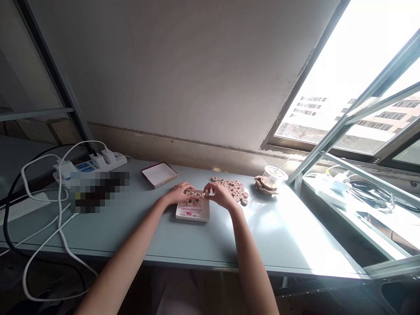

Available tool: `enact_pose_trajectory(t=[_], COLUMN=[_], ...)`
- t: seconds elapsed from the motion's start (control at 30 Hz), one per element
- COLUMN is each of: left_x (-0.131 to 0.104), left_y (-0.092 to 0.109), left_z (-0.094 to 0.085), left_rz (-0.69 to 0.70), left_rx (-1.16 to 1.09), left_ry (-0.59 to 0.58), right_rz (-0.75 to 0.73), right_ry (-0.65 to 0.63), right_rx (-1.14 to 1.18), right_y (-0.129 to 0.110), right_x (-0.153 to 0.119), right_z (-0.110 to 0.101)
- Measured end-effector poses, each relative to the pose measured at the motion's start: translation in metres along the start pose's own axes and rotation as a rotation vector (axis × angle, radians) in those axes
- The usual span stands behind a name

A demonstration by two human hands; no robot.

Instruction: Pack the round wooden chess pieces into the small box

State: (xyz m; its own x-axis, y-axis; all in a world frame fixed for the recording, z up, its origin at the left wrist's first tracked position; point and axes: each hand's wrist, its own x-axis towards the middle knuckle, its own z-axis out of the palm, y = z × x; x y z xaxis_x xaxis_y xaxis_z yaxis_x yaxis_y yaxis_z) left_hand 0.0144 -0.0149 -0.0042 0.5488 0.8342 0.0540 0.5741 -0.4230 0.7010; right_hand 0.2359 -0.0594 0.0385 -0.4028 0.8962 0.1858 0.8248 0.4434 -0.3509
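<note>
A shallow white box (192, 214) lies on the grey desk in front of me, with several round wooden pieces (190, 197) with dark characters in rows in its far part. My left hand (177, 194) rests at the box's far left corner, beside the pieces; its fingertips are partly hidden. My right hand (220, 195) pinches one round piece (204, 195) between thumb and fingers over the box's far right corner. To the right of that hand, many loose round pieces (236, 188), mostly with red characters, lie spread on the desk, partly behind the hand.
An open box lid (159, 175) lies back left. A power strip (88, 166) with plugs and looping white cables (60, 218) occupies the left. A clear plastic cup (274, 174) stands by a brown object (266, 185) at the right, near a metal frame (323, 140).
</note>
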Motion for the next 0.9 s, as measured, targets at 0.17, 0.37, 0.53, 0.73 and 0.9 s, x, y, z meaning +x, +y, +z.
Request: enact_pose_trajectory(t=[0.17,0.37,0.53,0.73,0.9], left_x=[-0.003,-0.006,-0.005,-0.003,-0.004], left_y=[0.0,-0.003,-0.002,-0.004,-0.003], left_z=[-0.006,-0.015,-0.014,-0.015,-0.017], left_rz=[-0.009,0.002,-0.015,-0.001,-0.014], left_rx=[-0.079,-0.202,-0.19,-0.195,-0.285], left_ry=[-0.07,-0.158,-0.124,-0.126,-0.142], right_rz=[0.242,0.291,0.226,0.232,0.239], right_ry=[-0.008,-0.031,-0.04,-0.125,-0.305], right_rx=[-0.19,-0.166,0.113,0.199,0.121], right_y=[0.03,0.034,0.024,0.033,0.046], right_x=[-0.01,-0.012,-0.01,-0.014,-0.027], right_z=[-0.005,-0.006,-0.014,-0.015,-0.02])
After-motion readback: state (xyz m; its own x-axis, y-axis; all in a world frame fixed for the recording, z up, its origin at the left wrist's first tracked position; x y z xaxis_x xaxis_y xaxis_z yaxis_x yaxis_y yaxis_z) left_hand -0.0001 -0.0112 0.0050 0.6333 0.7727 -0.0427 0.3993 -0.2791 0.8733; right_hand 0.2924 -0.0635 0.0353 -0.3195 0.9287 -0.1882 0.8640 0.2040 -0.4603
